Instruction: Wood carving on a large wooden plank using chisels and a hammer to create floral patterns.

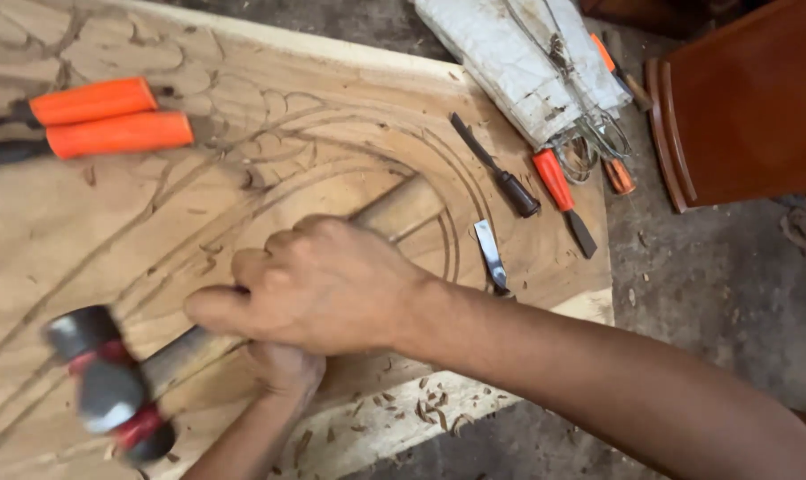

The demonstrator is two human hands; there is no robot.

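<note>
Plainly, the right hand is clenched around the wooden handle of a hammer, whose blurred metal head hangs over the carved wooden panel near its lower left corner. Beneath it the left hand is mostly hidden, so its grip cannot be told. Orange-handled chisels are cut off at the panel's left edge.

Soft, even daylight is seen throughout; the hammer head, left of the fingers, is smeared by motion blur.
</note>
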